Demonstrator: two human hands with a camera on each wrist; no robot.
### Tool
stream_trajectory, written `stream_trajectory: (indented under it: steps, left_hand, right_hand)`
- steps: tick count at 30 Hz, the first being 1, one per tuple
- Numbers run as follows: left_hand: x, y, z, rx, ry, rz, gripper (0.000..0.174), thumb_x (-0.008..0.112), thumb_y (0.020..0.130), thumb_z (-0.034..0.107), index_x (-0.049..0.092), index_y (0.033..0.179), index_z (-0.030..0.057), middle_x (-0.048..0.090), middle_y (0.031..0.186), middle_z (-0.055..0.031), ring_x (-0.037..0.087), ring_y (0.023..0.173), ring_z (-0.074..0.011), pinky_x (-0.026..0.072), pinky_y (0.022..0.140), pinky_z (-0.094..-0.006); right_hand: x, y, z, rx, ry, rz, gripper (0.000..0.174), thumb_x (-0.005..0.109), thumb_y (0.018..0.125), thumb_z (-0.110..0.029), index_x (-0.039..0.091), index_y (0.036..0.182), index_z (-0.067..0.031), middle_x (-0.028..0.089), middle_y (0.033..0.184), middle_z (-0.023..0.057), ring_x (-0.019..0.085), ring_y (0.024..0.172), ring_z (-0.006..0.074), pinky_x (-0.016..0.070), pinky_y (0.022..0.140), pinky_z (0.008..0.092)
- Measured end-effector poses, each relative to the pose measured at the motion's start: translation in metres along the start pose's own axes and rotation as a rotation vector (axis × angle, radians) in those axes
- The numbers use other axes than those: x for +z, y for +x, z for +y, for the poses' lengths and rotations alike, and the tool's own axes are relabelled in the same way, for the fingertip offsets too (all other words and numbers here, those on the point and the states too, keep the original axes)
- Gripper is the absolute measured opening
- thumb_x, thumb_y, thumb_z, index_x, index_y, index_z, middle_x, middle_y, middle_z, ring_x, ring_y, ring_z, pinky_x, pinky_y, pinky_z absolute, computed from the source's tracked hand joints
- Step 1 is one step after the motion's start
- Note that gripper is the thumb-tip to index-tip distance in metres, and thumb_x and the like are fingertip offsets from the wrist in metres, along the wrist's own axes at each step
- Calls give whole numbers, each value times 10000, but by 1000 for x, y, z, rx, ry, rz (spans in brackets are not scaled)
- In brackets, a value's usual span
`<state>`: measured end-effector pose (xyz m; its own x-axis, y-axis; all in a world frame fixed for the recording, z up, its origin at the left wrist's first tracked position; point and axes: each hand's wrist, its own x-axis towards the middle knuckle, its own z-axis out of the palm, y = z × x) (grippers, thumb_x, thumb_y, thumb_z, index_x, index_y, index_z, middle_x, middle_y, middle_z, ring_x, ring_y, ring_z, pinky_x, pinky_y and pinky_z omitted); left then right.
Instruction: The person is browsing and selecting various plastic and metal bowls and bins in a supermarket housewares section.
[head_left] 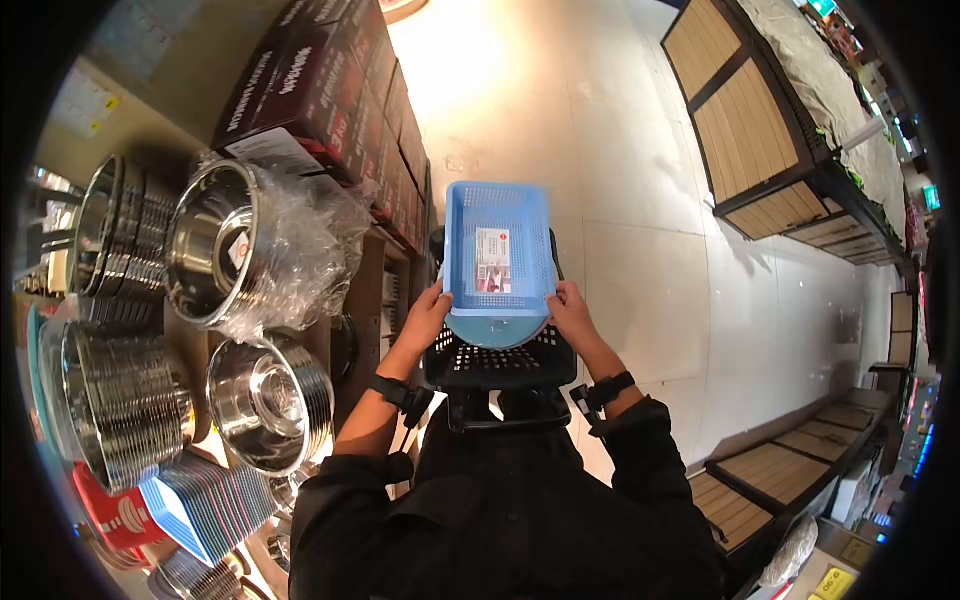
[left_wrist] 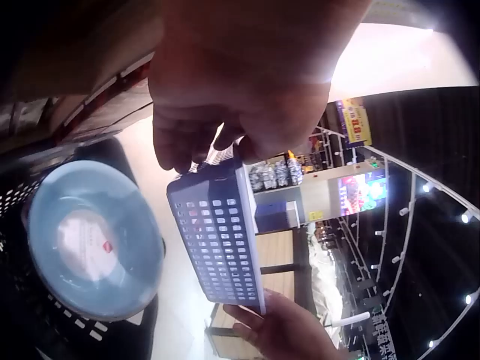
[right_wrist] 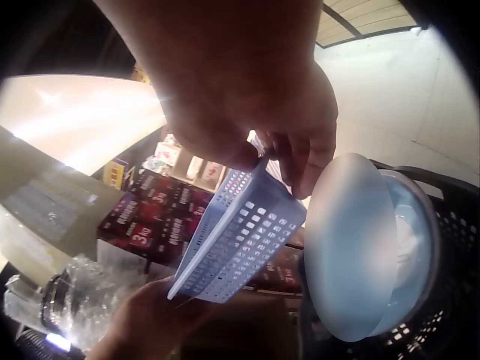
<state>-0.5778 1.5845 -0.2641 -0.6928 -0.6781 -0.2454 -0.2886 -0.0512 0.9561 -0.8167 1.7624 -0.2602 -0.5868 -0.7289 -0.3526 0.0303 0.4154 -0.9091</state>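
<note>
A light-blue rectangular plastic basket (head_left: pixel 498 312) with holes in its walls is held up in front of the body, its open side up in the head view. My left hand (head_left: pixel 428 313) grips its near left corner, thumb over the rim. At the near right corner my right hand (head_left: pixel 572 312) pinches the rim likewise. A white label (head_left: pixel 492 248) with a red mark lies on the basket's floor. Below it, a round blue basin (left_wrist: pixel 97 180) with its own label sits in a black slotted shopping basket (head_left: pixel 490 375).
Stacked steel basins (head_left: pixel 270 405), some in clear plastic wrap (head_left: pixel 300 270), stand on the left shelf. Dark red boxes (head_left: pixel 330 110) are piled beyond them. Pale tiled floor (head_left: pixel 645 290) stretches right, toward wood-panelled display stands (head_left: pixel 750 120).
</note>
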Motion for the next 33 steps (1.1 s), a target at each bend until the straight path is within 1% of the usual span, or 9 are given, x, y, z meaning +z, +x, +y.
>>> stream_trajectory:
  steps: [1,2,7,8,10,20,25,31,33]
  left_hand:
    - [1,5,-20,-95,-16,-50,420,456,992,149,442,1389,12,615,1104,-26,572,956,-98,459,857,-237]
    - [4,10,-52,-100,37,-31,417,472,981,154,458,1374,14,608,960,12,537,809,-49,462,716,-219]
    - [30,-1,-92,-355,-114,-58,402,500,965,186,495,1340,41,610,850,-21,571,706,-82,494,649,-247]
    - [35,-4,-97,-455,-98,-28,399,504,962,189,501,1338,55,616,840,-31,583,687,-95,500,644,-251]
    - [40,-5,-120,-582,-37,-37,402,504,955,185,503,1344,85,634,839,-52,602,653,-113,514,609,-262]
    - [63,-5,-173,-734,-109,38,437,483,929,139,478,1358,59,638,845,-83,606,604,-136,508,537,-275]
    - [62,-1,-174,-752,-138,83,452,477,913,115,480,1362,63,628,835,-84,586,578,-137,486,509,-282]
    - [69,7,-169,-787,-190,99,524,485,908,100,410,1426,85,622,881,-83,601,611,-147,496,525,-288]
    - [72,10,-173,-864,-226,61,531,471,933,118,360,1453,107,623,987,-76,635,717,-146,524,631,-285]
  right_hand:
    - [1,2,10,78,-60,6,278,555,903,-140,499,1128,12,627,982,134,619,872,224,494,792,349]
    - [2,5,21,97,-64,10,278,555,903,-140,499,1128,12,627,982,134,619,872,224,494,792,349]
    - [14,29,100,243,-275,-36,306,590,857,-180,512,1104,-17,639,957,192,635,910,339,487,824,418]
    - [16,31,116,257,-280,-47,306,590,857,-180,512,1104,-17,639,957,192,635,910,339,487,824,418]
    - [21,38,138,229,-456,-127,252,577,872,-123,475,1069,-3,604,825,113,631,597,196,501,507,313]
    - [30,50,159,342,-620,-222,275,569,859,-150,473,1081,-19,649,844,176,659,595,271,520,585,395]
    - [35,47,116,314,-774,-209,318,574,879,-250,481,1121,-64,654,936,244,647,848,431,493,781,508]
    - [37,56,99,371,-753,-147,324,558,897,-249,482,1178,-108,651,1015,241,620,954,447,483,818,525]
    - [39,63,100,389,-771,-149,331,555,897,-247,480,1190,-112,651,1027,238,617,965,448,482,829,526]
